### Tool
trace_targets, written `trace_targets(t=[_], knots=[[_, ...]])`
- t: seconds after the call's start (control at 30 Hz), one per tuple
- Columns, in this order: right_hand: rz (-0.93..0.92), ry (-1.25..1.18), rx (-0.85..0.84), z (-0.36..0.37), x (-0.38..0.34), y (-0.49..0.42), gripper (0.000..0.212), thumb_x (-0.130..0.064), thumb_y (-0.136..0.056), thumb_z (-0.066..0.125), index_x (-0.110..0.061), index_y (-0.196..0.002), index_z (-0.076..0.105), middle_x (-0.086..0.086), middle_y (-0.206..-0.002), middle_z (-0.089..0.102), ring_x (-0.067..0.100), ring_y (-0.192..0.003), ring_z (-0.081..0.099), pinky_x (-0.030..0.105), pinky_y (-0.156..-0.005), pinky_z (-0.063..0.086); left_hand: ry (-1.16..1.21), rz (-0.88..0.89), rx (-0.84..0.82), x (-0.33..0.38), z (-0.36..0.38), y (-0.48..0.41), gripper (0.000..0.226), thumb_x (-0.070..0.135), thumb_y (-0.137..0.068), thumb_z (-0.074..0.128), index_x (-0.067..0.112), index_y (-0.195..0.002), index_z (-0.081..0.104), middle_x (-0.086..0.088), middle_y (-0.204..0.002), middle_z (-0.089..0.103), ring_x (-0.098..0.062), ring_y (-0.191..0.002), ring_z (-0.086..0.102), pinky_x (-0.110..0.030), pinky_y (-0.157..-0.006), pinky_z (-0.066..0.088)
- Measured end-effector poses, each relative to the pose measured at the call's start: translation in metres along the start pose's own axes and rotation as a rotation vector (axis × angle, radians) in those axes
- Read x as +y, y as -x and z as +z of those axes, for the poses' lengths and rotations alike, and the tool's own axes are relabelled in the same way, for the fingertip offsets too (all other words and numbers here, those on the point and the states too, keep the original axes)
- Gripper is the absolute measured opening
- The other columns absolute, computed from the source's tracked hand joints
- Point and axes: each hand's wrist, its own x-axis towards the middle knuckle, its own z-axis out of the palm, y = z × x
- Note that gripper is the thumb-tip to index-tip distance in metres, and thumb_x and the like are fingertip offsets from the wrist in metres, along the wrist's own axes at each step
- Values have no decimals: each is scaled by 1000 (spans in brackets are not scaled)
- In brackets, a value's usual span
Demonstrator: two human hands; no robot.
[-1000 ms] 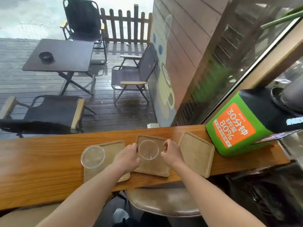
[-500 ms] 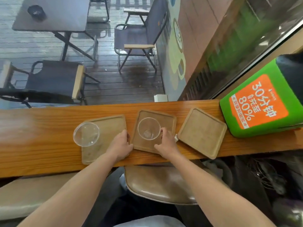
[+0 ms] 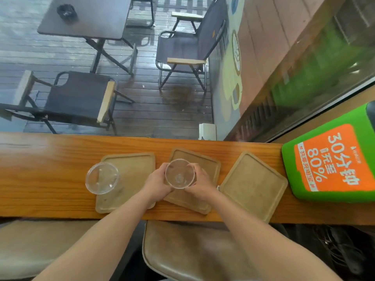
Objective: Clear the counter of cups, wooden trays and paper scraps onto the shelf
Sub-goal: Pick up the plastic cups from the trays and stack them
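Both hands, left hand (image 3: 157,182) and right hand (image 3: 199,182), wrap their fingers around the clear cup (image 3: 179,176) over the middle tray (image 3: 205,169); a second cup (image 3: 102,178) stands left of it.

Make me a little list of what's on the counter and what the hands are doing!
cups: two clear ones, middle cup, left cup
trays: three wooden, left tray, middle tray, right tray
left hand: on middle cup
right hand: on middle cup
left cup: on left tray, untouched
right tray: empty
green box: right end of counter
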Motion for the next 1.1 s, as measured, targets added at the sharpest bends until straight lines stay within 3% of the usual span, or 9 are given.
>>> trace_targets(t=[0.1,0.23,0.37,0.47,0.57,0.63,0.77,0.9,1.1], knots=[[-25,16,-37,-3,-3,-10,66,-33,-70,84,-41,-118,40,-15,-116,45,2,-100,47,13,-73,35,17,20,29,2,-3,-3,64,22,-72,85,48,-114,44,24,-103,55,-1,-94,52,-12,-68,36],[-1,15,-31,-1,-9,-5,69,-20,-74,83,-35,-128,43,-11,-124,46,10,-113,49,24,-87,43,51,15,34,1,-8,5,63,15,-74,81,43,-117,46,19,-110,55,-7,-102,52,-15,-72,38],[-1,26,-8,-3,-32,6,71,-23,-76,81,-34,-134,42,-11,-127,43,15,-113,54,34,-94,51,48,58,-4,9,-30,9,65,15,-76,80,35,-128,47,11,-117,56,-11,-107,51,-27,-86,43],[-11,20,50,-2,-59,14,74,-24,-74,83,-31,-137,45,-10,-130,46,20,-114,58,41,-97,53,62,108,-3,17,-53,14,62,16,-79,79,29,-131,49,18,-104,54,-9,-106,51,-23,-84,38],[-66,0,112,1,-91,17,79,-25,-71,86,-20,-139,47,2,-136,55,22,-122,56,46,-101,50,57,166,36,24,-82,18,59,17,-77,78,24,-130,53,9,-100,61,-17,-105,58,-21,-82,39],[-105,34,133,1,-113,17,81,-25,-71,88,-15,-140,48,5,-136,57,22,-124,55,44,-103,48,66,189,74,27,-103,22,60,23,-74,79,24,-129,54,3,-101,64,-20,-103,60,-26,-85,42],[-184,127,133,1,-155,14,76,-24,-73,86,-16,-139,48,4,-134,57,19,-122,55,35,-101,47,62,231,147,25,-136,31,61,25,-77,77,28,-132,50,8,-103,61,-18,-106,58,-32,-91,45],[-242,156,96,19,-188,10,69,-17,-77,82,-19,-137,47,2,-128,57,21,-114,58,36,-98,51,71,240,223,7,-168,37,63,25,-77,79,31,-133,48,7,-109,60,-14,-106,57,-27,-87,45],[-303,164,31,52,-208,5,61,-26,-75,84,-28,-127,52,-14,-109,55,8,-103,54,20,-81,43,72,213,238,-31,-206,54,61,32,-75,81,37,-127,51,7,-107,63,-12,-102,60,-24,-80,49]])
